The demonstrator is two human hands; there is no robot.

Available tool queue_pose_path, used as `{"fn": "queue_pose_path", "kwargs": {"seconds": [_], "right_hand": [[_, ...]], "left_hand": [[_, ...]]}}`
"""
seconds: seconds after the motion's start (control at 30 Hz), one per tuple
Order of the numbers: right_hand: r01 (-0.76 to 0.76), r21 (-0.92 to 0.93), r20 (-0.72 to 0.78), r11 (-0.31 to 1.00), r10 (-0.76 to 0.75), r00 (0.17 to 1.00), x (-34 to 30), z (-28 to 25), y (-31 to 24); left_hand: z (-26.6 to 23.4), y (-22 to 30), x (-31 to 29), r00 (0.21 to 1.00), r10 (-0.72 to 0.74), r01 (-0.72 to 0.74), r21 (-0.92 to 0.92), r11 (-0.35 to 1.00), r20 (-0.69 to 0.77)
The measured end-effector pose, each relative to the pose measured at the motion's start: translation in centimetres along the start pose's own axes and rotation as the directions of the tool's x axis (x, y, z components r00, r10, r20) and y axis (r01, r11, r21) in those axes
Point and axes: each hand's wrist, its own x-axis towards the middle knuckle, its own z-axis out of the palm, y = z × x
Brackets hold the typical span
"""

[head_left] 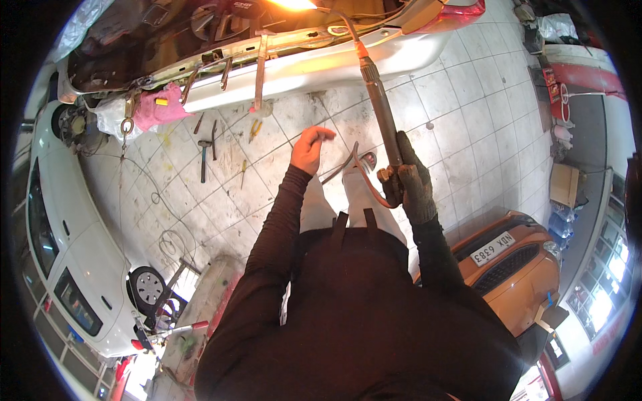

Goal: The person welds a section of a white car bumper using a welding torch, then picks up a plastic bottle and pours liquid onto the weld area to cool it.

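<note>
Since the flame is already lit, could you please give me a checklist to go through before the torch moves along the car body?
1. Right hand gloved and gripping the torch: ok.
2. Left hand gloved: not ok, bare.
3. Flame on the car body: cannot tell, at frame edge.
4. Hoses clear of flame: ok.
5. Pink rag away from flame: ok.
6. Hammer on floor underfoot: not ok.

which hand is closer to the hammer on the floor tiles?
Left. The bare left hand hangs above the tiles a little right of the hammer; the gloved right hand grips the torch further right.
</note>
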Motion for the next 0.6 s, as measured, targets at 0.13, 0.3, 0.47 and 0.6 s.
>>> {"fn": "queue_pose_path", "kwargs": {"seconds": [0.13, 0.3, 0.47, 0.6], "right_hand": [[-0.003, 0.013, -0.040, 1.000, 0.004, 0.999, 0.6, 1.4, 2.3], [-0.015, 0.097, -0.139, 0.995, 0.028, 0.990, 3.3, 2.2, 5.6], [-0.025, 0.098, -0.097, 0.995, 0.034, 0.995, 8.1, -0.4, 9.3], [0.009, 0.172, 0.081, 0.985, -0.023, 0.996, 12.3, -4.5, 11.9]], "left_hand": [[-1.9, -1.9, 4.9, 0.970, 0.140, -0.142, 0.004, 0.990, -0.196], [-2.3, -3.8, 8.3, 0.943, 0.236, -0.193, 0.192, 0.962, -0.235], [0.6, -6.2, 12.2, 0.920, 0.303, -0.241, 0.253, 0.937, -0.248], [3.0, -8.1, 14.3, 0.865, 0.396, -0.278, 0.361, 0.890, -0.309]]}}
